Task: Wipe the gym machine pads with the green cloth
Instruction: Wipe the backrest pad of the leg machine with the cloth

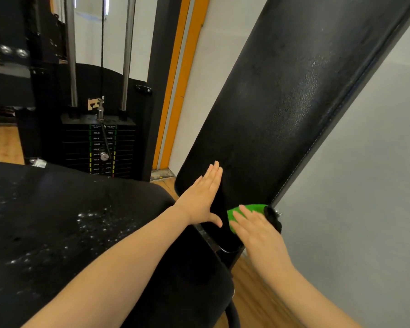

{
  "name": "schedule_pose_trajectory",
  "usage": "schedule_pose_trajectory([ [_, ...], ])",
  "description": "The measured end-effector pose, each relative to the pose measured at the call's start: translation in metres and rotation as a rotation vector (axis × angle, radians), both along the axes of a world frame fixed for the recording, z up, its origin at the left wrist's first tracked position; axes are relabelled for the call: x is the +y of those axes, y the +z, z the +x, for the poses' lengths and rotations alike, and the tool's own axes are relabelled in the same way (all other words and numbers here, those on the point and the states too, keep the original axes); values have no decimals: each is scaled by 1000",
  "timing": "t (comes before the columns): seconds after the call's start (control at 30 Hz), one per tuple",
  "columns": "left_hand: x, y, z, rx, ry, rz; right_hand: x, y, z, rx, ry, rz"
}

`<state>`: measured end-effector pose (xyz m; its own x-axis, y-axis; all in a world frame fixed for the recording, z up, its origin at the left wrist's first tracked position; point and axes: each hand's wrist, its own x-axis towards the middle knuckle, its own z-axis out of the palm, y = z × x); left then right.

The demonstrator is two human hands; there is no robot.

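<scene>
The head view looks down on a black gym machine whose long back pad [282, 110] rises at a slant from the lower middle toward the upper right corner, with white stitching along its right edge and small droplets shining on its upper surface. The left hand [202, 197] lies flat against the bottom end of this pad, fingers straight and held together, thumb spread out to the side, holding nothing. Just to its right, the right hand [253, 227] presses the green cloth [249, 210] onto the pad's lower right corner; its fingers lie straight over the cloth, and a fold of green shows past the fingertips, while the far end of the cloth looks dark. The two hands are close together but apart. The black seat pad [69, 233] fills the lower left, speckled with wet drops across its middle, its right edge meeting the back pad's base. Behind the seat pad's far edge stands a weight stack [100, 145] with a selector pin, two steel guide rods [71, 55] and a cable. An orange strip [178, 86] runs up the grey wall, and wooden floor [253, 294] shows at the lower right.
</scene>
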<state>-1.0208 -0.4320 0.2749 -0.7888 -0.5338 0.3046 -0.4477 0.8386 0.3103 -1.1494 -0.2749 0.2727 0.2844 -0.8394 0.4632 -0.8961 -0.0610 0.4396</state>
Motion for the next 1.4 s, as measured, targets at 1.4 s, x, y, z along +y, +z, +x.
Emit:
schedule_pose_trajectory([
  [1.4,28,17,51,-340,196,72,19,-43,14,-442,56,360],
])
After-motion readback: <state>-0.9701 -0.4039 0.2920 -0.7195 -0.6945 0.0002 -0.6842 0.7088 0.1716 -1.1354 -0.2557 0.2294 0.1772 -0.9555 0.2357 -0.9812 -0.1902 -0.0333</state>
